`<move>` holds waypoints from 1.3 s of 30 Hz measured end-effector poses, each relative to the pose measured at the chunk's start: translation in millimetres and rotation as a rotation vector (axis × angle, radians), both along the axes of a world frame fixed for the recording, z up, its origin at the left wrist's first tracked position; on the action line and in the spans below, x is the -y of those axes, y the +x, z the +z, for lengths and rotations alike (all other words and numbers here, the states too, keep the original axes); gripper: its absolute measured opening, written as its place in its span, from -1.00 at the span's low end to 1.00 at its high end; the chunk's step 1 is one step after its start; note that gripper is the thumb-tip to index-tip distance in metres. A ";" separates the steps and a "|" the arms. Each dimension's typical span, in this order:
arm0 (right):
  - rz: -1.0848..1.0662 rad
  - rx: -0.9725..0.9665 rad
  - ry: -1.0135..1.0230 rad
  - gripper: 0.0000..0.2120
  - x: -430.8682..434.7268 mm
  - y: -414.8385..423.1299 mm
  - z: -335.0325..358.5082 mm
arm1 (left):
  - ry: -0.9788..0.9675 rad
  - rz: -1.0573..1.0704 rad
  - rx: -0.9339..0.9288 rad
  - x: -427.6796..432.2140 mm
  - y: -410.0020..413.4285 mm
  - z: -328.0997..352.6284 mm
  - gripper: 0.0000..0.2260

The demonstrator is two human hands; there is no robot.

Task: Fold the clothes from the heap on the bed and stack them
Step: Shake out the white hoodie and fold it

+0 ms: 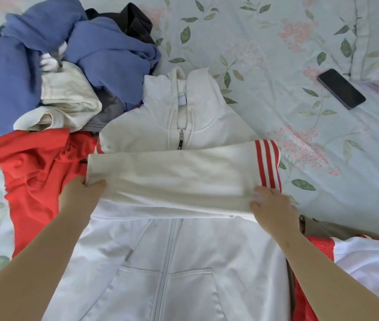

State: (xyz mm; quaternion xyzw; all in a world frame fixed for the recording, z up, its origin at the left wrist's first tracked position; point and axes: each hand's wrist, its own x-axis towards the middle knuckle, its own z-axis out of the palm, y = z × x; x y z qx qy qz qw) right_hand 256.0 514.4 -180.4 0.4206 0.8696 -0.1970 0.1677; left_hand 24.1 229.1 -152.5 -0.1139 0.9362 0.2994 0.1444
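left hand point(83, 193) and right hand point(274, 206) hold sleeve point(172, 177) edges.

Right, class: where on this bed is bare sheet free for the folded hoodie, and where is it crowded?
Free: the sheet between the heap, the white hoodie's hood and the phone; also right of the striped cuff, below the phone. Crowded: the left side, and the clothes at lower right.
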 end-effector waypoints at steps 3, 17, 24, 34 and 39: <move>-0.040 -0.119 0.094 -0.60 3.9 -16.9 1.5 | -0.168 -0.069 -0.277 -16.3 8.7 1.7 -0.64; 0.353 -0.158 0.137 -0.44 79.1 -11.0 -33.2 | -0.687 -1.104 -0.305 -9.7 -8.7 -47.2 -0.48; 0.393 -0.021 0.115 -0.36 90.7 7.3 -20.3 | -0.633 -1.189 -0.399 -1.8 26.9 -46.7 -0.52; 0.621 -0.068 0.068 -0.46 216.6 155.8 -15.2 | -0.503 -1.724 -0.209 121.1 194.8 -47.1 -0.53; 0.638 -0.003 0.047 -0.60 253.4 198.0 -12.5 | -0.473 -1.688 -0.129 156.5 237.5 -48.7 -0.47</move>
